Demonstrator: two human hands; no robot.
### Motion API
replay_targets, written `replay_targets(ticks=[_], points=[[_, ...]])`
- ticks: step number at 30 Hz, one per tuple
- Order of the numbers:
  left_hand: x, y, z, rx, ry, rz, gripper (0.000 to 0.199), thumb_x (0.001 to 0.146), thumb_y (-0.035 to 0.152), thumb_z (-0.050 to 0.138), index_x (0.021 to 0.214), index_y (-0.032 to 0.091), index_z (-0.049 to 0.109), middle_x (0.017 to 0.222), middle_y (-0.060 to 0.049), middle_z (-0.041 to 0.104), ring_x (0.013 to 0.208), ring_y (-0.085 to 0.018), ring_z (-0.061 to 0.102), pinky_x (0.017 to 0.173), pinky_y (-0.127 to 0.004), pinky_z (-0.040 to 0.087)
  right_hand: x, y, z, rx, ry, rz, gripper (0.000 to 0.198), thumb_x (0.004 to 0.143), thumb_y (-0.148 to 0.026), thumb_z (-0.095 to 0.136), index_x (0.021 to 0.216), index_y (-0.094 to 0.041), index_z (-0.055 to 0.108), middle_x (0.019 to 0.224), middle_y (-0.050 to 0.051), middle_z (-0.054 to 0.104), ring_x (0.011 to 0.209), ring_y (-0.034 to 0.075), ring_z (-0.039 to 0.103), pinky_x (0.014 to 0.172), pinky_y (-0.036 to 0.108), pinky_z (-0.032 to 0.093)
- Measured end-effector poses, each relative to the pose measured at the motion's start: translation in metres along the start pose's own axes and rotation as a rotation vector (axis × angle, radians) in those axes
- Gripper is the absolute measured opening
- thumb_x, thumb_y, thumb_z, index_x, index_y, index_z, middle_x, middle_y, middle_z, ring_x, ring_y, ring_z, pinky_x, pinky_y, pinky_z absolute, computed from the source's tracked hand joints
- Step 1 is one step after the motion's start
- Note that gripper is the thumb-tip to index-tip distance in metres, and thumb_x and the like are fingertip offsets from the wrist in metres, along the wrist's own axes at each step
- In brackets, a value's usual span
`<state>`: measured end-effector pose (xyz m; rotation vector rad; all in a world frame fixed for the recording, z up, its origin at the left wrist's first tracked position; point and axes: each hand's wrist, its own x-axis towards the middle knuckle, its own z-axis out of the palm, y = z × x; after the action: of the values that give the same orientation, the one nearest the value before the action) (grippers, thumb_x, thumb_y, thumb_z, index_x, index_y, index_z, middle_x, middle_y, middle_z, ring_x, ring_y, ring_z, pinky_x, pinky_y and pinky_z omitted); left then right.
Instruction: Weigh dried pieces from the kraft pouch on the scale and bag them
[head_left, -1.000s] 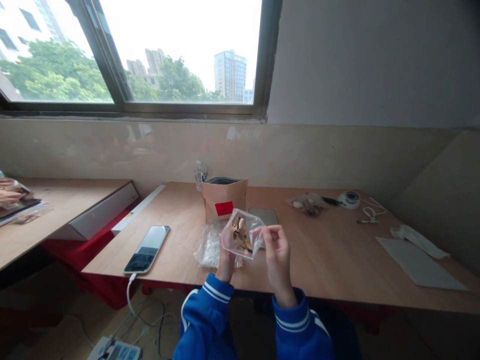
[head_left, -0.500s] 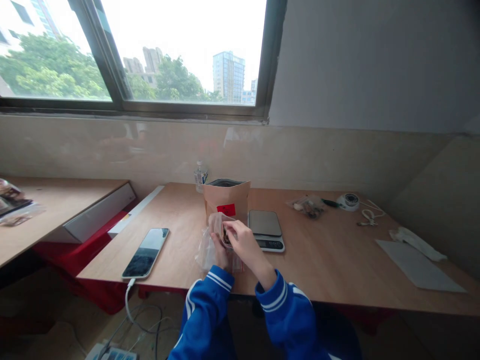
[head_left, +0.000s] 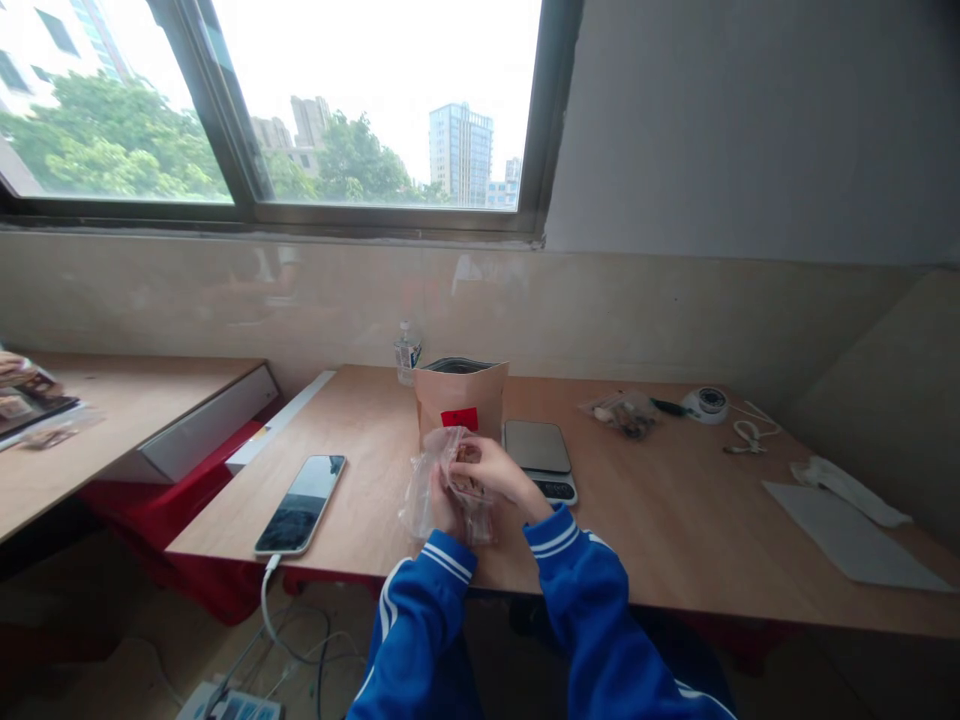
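The fingers of the right hand (head_left: 499, 470) were bent close together at the small bag (head_left: 455, 437), a narrow gap showing between thumb and forefinger; whether they pinched film or a piece could not be told. The left hand (head_left: 444, 508), partly hidden, held the small bag from the left, its fingers curled around it. The small bag was above the table's near edge, in front of the pouch (head_left: 465, 393). Brown pieces (head_left: 469, 455) were already inside; it was not yet set down, and whether its mouth was sealed could not be told. Loose plastic (head_left: 417, 512) lay beneath. The pouch stood upright, mouth unsealed, its contents hidden. Just right was the scale (head_left: 538, 446); left, the phone (head_left: 301, 505); far right, another filled bag (head_left: 621, 412).
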<state>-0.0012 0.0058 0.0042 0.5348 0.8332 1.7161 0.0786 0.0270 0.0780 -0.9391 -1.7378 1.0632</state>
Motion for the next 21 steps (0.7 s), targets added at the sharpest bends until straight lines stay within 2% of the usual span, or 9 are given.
replay_targets(ticks=[4,7,10,13,15,18,21], points=[[0.0,0.006,-0.001,-0.2,0.041,-0.101,0.043,0.084,0.048,0.044,0.106,0.016,0.062,0.105,-0.01,0.067,0.102,-0.023,0.062,0.086,-0.033,0.051,-0.004,-0.012,-0.012,0.116,-0.054,0.049,0.038,0.067,-0.025,0.072,0.103,-0.015,0.065,0.101,0.009,0.07,0.091,0.022,0.066,0.083,0.038,0.052],[0.001,0.006,-0.005,-0.26,0.114,-0.105,0.039,0.084,0.047,0.046,0.106,0.018,0.06,0.093,-0.007,0.068,0.085,-0.018,0.065,0.076,-0.031,0.053,0.002,-0.03,-0.023,0.202,-0.035,-0.001,0.039,0.068,-0.028,0.072,0.104,-0.018,0.062,0.101,0.007,0.069,0.092,0.021,0.066,0.084,0.038,0.053],[0.003,0.005,-0.008,-0.25,0.187,-0.106,0.036,0.083,0.047,0.048,0.104,0.02,0.059,0.083,-0.003,0.066,0.068,-0.014,0.063,0.064,-0.027,0.053,0.026,-0.051,-0.035,0.261,0.151,-0.134,0.039,0.071,-0.034,0.07,0.106,-0.021,0.057,0.099,0.005,0.069,0.089,0.019,0.066,0.081,0.037,0.054],[0.003,0.006,-0.006,-0.274,0.241,-0.152,0.032,0.078,0.045,0.054,0.095,0.019,0.061,0.07,0.001,0.062,0.055,-0.011,0.059,0.055,-0.024,0.05,0.063,-0.064,-0.043,0.264,0.348,-0.333,0.037,0.074,-0.035,0.067,0.106,-0.022,0.053,0.099,0.004,0.068,0.09,0.017,0.065,0.082,0.034,0.053],[0.002,0.008,-0.004,-0.31,0.263,-0.187,0.03,0.076,0.044,0.057,0.091,0.018,0.062,0.06,0.003,0.056,0.047,-0.01,0.055,0.049,-0.023,0.048,0.087,-0.065,-0.045,0.198,0.399,-0.44,0.036,0.075,-0.032,0.067,0.105,-0.022,0.052,0.099,0.005,0.067,0.089,0.017,0.064,0.083,0.034,0.052],[0.001,0.009,-0.002,-0.337,0.271,-0.204,0.027,0.076,0.043,0.058,0.09,0.019,0.061,0.056,0.003,0.052,0.044,-0.011,0.053,0.047,-0.024,0.047,0.109,-0.056,-0.041,0.004,0.313,-0.502,0.028,0.075,-0.027,0.065,0.099,-0.02,0.053,0.097,0.006,0.064,0.085,0.017,0.062,0.08,0.033,0.051],[0.003,0.006,-0.004,-0.335,0.265,-0.19,0.026,0.076,0.043,0.059,0.089,0.021,0.06,0.056,0.004,0.051,0.044,-0.01,0.052,0.048,-0.023,0.047,0.111,-0.045,-0.036,-0.134,0.209,-0.5,0.02,0.077,-0.022,0.059,0.095,-0.018,0.054,0.094,0.006,0.062,0.085,0.018,0.061,0.08,0.033,0.05]])
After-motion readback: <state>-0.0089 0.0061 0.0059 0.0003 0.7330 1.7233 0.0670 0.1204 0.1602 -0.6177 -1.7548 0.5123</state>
